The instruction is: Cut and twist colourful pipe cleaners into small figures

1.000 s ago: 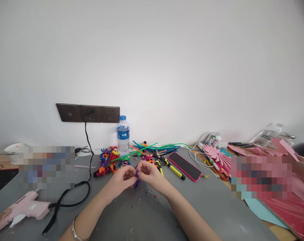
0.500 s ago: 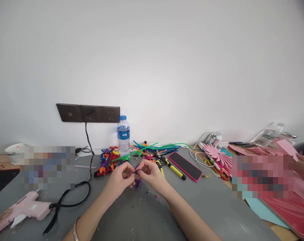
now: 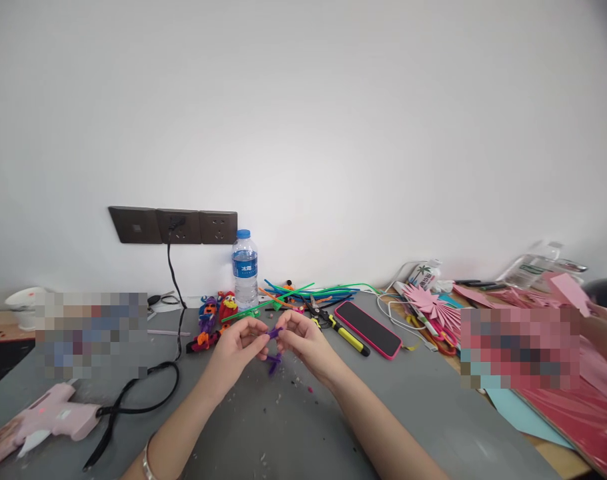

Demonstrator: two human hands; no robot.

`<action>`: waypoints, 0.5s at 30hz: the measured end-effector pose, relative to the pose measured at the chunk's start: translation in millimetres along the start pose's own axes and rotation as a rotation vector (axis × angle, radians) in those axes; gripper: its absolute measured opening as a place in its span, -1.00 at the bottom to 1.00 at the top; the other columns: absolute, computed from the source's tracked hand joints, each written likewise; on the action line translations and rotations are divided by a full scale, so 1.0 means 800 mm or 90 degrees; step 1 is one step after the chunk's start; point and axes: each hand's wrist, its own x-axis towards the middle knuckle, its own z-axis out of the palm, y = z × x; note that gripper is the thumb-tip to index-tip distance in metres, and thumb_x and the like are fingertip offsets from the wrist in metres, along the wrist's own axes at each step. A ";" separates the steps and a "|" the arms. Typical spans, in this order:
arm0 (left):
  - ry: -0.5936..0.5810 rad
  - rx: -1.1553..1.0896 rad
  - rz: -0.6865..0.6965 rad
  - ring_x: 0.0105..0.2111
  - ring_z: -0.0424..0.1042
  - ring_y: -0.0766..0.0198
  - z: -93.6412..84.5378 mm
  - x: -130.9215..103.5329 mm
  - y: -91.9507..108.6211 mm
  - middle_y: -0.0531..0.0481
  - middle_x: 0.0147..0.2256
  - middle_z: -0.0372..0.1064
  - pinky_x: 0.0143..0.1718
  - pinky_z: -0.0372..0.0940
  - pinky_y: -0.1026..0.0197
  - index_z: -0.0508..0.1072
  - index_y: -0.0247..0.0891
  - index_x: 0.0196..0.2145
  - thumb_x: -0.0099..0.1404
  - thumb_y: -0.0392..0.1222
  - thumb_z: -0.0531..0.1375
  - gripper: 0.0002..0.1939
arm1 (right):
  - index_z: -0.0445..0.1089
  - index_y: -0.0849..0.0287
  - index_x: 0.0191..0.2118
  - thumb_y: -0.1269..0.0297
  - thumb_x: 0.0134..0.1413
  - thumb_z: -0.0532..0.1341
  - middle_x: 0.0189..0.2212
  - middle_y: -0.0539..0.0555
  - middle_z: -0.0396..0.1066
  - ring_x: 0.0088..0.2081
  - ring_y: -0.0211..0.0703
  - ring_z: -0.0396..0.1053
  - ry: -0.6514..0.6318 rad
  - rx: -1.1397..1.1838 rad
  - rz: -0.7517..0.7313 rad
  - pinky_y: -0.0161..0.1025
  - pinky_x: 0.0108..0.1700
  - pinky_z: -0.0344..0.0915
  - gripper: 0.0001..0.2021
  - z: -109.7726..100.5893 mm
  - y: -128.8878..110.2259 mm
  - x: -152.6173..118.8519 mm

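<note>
Both hands meet over the grey table, with a small purple fuzzy piece (image 3: 275,333) between their fingertips. My left hand (image 3: 242,348) pinches its near side between thumb and forefinger. On the other side, my right hand (image 3: 302,341) has its thumb and fingers curled at the piece; whether they grip it is hard to tell. Another purple part (image 3: 274,363) shows just below the fingers; whether it joins the upper piece cannot be made out. Colourful fuzzy figures (image 3: 209,319) lie beyond my left hand. Yellow-and-black pliers (image 3: 350,337) lie beyond my right hand.
A water bottle (image 3: 245,270) stands by the wall, beside coloured stems (image 3: 328,293). A phone (image 3: 368,329) lies right of the pliers. The pink glue gun (image 3: 58,413) and its black cable are at left. Pink paper (image 3: 603,373) and another person's hand (image 3: 603,337) are at far right.
The fingertips of my hands have moved slightly apart, and more of the purple piece shows between them. The view has shifted a little.
</note>
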 end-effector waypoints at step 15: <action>0.043 0.017 0.001 -0.47 0.47 0.24 -0.004 0.003 -0.004 -0.01 -0.46 0.49 -0.38 0.39 0.21 0.47 -0.29 -0.37 0.05 0.02 0.36 -0.67 | 0.42 0.21 -0.38 0.12 -0.14 0.43 -0.48 -0.02 0.46 -0.44 -0.29 0.44 0.011 0.006 0.000 -0.35 -0.32 0.36 -0.70 -0.005 0.004 0.002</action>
